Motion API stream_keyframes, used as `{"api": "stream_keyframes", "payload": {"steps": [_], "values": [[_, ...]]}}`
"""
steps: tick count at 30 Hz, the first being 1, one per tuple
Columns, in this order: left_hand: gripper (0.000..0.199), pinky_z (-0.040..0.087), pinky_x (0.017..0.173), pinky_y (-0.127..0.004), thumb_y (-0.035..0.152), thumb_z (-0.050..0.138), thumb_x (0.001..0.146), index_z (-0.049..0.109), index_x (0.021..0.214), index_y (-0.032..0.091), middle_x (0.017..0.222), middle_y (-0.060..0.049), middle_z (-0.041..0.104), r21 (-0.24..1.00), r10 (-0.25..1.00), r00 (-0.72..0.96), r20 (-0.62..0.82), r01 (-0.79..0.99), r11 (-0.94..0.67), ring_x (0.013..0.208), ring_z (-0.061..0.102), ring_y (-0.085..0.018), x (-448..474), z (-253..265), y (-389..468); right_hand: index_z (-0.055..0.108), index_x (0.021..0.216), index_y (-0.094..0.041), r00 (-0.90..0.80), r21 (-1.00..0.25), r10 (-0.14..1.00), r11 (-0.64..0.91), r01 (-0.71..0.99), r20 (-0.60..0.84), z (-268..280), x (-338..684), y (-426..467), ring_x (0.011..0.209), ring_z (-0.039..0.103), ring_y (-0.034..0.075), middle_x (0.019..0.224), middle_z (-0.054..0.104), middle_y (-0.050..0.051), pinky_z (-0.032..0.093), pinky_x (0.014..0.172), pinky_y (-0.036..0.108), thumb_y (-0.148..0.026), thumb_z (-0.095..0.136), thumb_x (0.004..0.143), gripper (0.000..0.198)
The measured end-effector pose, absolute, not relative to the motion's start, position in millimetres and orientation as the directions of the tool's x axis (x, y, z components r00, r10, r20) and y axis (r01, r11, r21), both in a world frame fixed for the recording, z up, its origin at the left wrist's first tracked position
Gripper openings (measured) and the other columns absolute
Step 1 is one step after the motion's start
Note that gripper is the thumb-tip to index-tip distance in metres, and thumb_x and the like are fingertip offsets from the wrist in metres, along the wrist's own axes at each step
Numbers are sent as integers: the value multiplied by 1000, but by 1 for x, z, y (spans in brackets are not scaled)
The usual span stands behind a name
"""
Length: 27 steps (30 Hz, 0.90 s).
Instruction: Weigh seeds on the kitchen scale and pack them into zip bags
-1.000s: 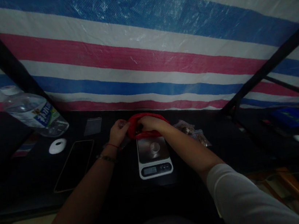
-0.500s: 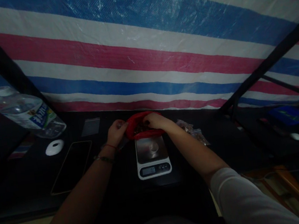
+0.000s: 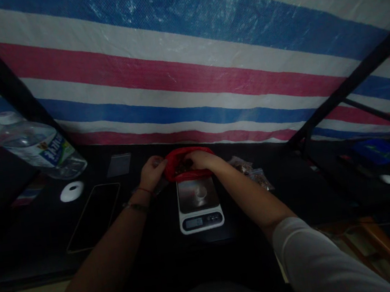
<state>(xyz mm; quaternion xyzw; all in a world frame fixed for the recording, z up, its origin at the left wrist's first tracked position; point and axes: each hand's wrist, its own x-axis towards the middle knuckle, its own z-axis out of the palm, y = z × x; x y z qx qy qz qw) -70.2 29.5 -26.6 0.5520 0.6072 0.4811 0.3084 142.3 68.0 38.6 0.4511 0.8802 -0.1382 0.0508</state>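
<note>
A red plastic bag (image 3: 176, 173) with its mouth open stands behind a small digital scale (image 3: 200, 205). My left hand (image 3: 152, 172) pinches the bag's left rim. My right hand (image 3: 199, 159) reaches in from the right, its fingertips down among small dark pieces (image 3: 183, 165) inside; what those fingers hold, if anything, is hidden. On the scale's metal plate sits a small round whitish object (image 3: 200, 192). The scale's display is lit, but its digits are too small to read.
Small clear bags of brownish pieces (image 3: 260, 179) lie right of the scale. To the left are a phone (image 3: 94, 216), a white oval device (image 3: 72, 191), a flat clear zip bag (image 3: 119, 165) and a plastic bottle (image 3: 42, 147). A striped sheet (image 3: 185, 70) hangs behind the table.
My right hand has shifted slightly left within the red bag, and more of the dark pieces show. My left hand stays at the rim.
</note>
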Motion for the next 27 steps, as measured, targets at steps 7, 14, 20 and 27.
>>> {"api": "stream_keyframes", "payload": {"steps": [7, 14, 20, 27], "values": [[39, 45, 71, -28, 52, 61, 72, 64, 89, 17, 82, -2, 64, 925, 970, -190, 151, 373, -71, 77, 58, -18, -71, -29, 30, 72, 106, -26, -630, -199, 739, 598, 777, -238, 37, 138, 73, 95, 66, 17, 105, 73, 1, 46, 83, 22, -13, 63, 77, 34], [38, 46, 69, -28, 51, 61, 71, 64, 88, 17, 81, -3, 65, 921, 970, -200, 137, 386, -50, 76, 59, -18, -69, -26, 29, 72, 104, -20, -699, -185, 702, 675, 714, -137, 40, 145, 70, 95, 66, 18, 105, 72, 5, 46, 83, 23, -12, 61, 78, 29], [38, 48, 73, -29, 48, 61, 72, 61, 96, 18, 86, -4, 66, 885, 942, -195, 273, 434, -167, 79, 61, -18, -74, -15, 23, 73, 103, -17, -726, -201, 684, 703, 682, -70, 40, 149, 68, 95, 66, 19, 104, 73, 8, 45, 84, 24, -11, 61, 78, 29], [39, 49, 69, -27, 45, 69, 69, 60, 97, 19, 91, -3, 67, 690, 810, 369, 456, 427, -584, 78, 63, -17, -60, 20, -13, 74, 100, -16, -755, -234, 651, 725, 647, -71, 54, 149, 59, 85, 65, 17, 98, 74, 8, 43, 77, 24, -11, 60, 80, 25]]}}
